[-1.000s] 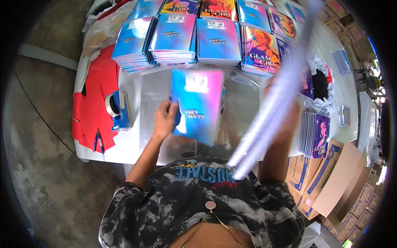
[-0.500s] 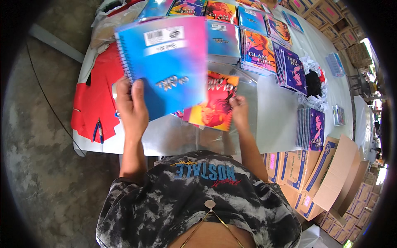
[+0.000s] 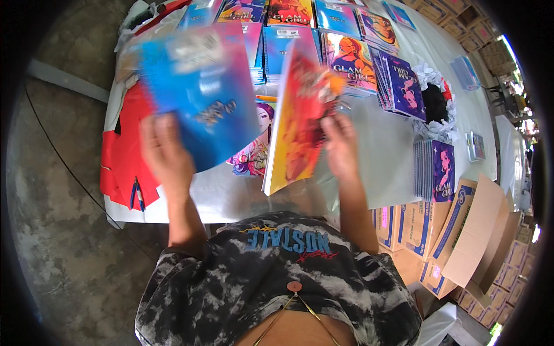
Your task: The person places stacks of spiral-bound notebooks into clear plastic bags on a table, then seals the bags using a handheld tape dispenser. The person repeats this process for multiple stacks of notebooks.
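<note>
My left hand [image 3: 167, 153] is closed on the lower left edge of a blue and pink spiral notebook [image 3: 205, 124], raised over the table and blurred by motion. My right hand [image 3: 341, 147] grips a red and yellow spiral notebook [image 3: 301, 135] by its right side. That one is tilted, its white page edges showing on the left. Under the two, a notebook with a pink illustrated cover [image 3: 252, 160] lies on the table, partly hidden by both.
Stacks of spiral notebooks [image 3: 350, 62] line the table's far side, and purple ones [image 3: 443, 167] stand at the right. A red cloth [image 3: 124, 167] with pens [image 3: 137, 195] lies left. Crumpled white plastic [image 3: 424, 78] sits far right. An open carton [image 3: 470, 236] stands below the table's right edge.
The blue notebook has swung left in my left hand. My right hand has tipped the red notebook more upright, and the pink-covered notebook beneath now shows more.
</note>
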Available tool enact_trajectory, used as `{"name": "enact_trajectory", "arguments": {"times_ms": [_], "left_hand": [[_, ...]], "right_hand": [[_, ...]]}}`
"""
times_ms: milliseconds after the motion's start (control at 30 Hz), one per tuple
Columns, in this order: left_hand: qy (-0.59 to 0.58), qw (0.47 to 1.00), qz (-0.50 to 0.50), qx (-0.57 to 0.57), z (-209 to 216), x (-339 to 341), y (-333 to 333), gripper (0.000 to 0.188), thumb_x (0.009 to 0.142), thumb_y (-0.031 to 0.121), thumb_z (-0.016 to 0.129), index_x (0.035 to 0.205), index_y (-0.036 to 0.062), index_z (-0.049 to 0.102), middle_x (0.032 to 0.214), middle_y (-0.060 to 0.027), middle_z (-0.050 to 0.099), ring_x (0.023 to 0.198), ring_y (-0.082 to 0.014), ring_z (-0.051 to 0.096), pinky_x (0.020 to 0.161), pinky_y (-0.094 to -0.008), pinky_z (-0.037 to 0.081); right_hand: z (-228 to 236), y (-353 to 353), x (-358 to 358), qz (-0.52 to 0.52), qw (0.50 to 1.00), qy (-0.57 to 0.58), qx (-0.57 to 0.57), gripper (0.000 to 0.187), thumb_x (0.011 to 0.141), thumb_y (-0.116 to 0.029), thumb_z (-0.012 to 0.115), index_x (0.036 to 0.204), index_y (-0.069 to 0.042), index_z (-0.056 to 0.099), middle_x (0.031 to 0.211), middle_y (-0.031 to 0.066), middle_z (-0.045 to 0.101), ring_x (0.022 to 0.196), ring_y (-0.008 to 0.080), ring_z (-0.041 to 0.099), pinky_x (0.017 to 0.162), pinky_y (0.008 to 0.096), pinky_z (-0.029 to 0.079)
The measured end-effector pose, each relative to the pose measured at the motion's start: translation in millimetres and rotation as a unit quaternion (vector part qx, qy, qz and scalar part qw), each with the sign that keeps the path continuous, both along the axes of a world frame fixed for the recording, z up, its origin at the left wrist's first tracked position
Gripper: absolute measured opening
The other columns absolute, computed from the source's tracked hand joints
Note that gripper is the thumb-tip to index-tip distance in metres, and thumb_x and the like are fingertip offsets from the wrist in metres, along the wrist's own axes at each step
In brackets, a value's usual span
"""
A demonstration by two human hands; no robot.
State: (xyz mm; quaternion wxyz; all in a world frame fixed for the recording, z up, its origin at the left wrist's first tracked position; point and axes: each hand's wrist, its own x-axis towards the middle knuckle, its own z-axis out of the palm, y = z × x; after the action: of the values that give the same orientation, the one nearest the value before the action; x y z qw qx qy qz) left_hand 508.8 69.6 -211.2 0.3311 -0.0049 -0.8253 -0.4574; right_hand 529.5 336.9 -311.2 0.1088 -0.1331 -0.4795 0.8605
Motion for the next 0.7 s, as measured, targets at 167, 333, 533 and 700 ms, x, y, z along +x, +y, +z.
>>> {"name": "enact_trajectory", "arguments": {"times_ms": [167, 333, 533, 700], "left_hand": [[-0.031, 0.970, -0.017, 0.241, 6.1, -4.4, 16.3, 0.015, 0.092, 0.015, 0.051, 0.085, 0.0023, 0.055, 0.077, 0.0017, 0.053, 0.068, -0.0065, 0.044, 0.062, -0.0215, 0.038], [-0.366, 0.924, 0.000, -0.108, -143.1, 0.1, 35.4, 0.032, 0.086, 0.032, 0.058, 0.086, -0.0004, 0.060, 0.071, -0.0153, 0.062, 0.065, -0.0274, 0.060, 0.061, -0.0359, 0.045], [-0.453, 0.871, 0.006, -0.191, -147.8, -12.4, 26.2, 0.037, 0.083, 0.039, 0.060, 0.085, 0.0019, 0.061, 0.071, -0.0156, 0.062, 0.068, -0.0328, 0.061, 0.061, -0.0393, 0.045], [-0.476, 0.859, -0.038, -0.185, -142.7, -18.7, 25.7, 0.033, 0.079, 0.034, 0.065, 0.082, 0.0018, 0.060, 0.067, -0.0121, 0.061, 0.064, -0.0285, 0.059, 0.060, -0.0364, 0.045]], "right_hand": [[-112.9, -11.9, -3.6, 0.065, 0.890, -0.193, 0.407, 0.034, 0.076, -0.024, 0.070, 0.095, 0.001, 0.055, 0.076, 0.0037, 0.057, 0.069, 0.0118, 0.053, 0.064, 0.0266, 0.045], [-118.7, 11.6, -18.0, 0.047, 0.920, -0.134, 0.365, 0.028, 0.075, -0.016, 0.069, 0.093, -0.002, 0.054, 0.069, 0.0038, 0.054, 0.062, 0.0144, 0.051, 0.059, 0.0287, 0.043], [-65.7, 78.6, -77.8, 0.007, 0.924, -0.070, 0.375, 0.017, 0.079, -0.010, 0.065, 0.091, -0.003, 0.057, 0.069, 0.0030, 0.058, 0.061, 0.0096, 0.052, 0.058, 0.0253, 0.043], [-31.7, 199.2, -212.6, -0.187, 0.823, -0.017, 0.536, 0.018, 0.083, -0.017, 0.060, 0.092, -0.002, 0.063, 0.083, 0.0094, 0.066, 0.071, 0.0170, 0.062, 0.064, 0.0282, 0.047]]}}
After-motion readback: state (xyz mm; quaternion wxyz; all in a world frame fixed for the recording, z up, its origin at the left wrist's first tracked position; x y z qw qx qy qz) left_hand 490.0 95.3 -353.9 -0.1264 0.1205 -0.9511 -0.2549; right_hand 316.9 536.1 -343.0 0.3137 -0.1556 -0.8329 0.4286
